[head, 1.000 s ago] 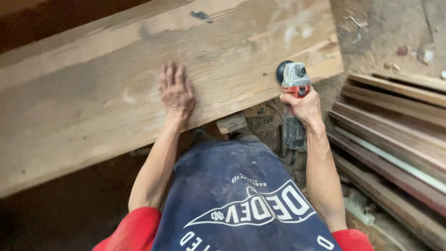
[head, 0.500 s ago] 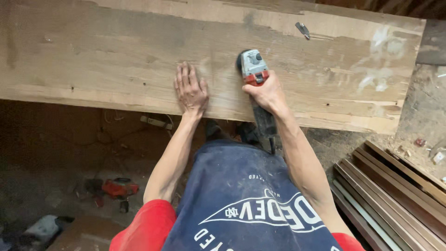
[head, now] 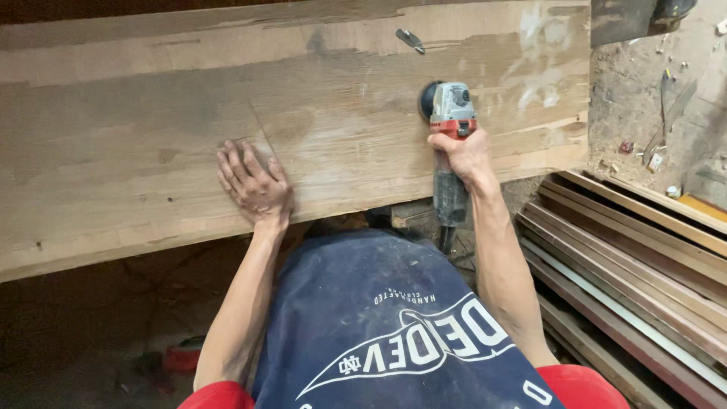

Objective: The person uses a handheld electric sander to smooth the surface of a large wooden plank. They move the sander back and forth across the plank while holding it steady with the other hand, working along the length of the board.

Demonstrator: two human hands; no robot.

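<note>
The right hand (head: 463,155) has its fingers clamped on the grinder (head: 450,125), near the plank (head: 136,151)'s right end; the left hand (head: 254,182) lies flat, fingers apart.

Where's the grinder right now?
Head view, right of centre: the grinder rests on the wooden slab, gripped by the right hand; left hand flat alongside.
</note>
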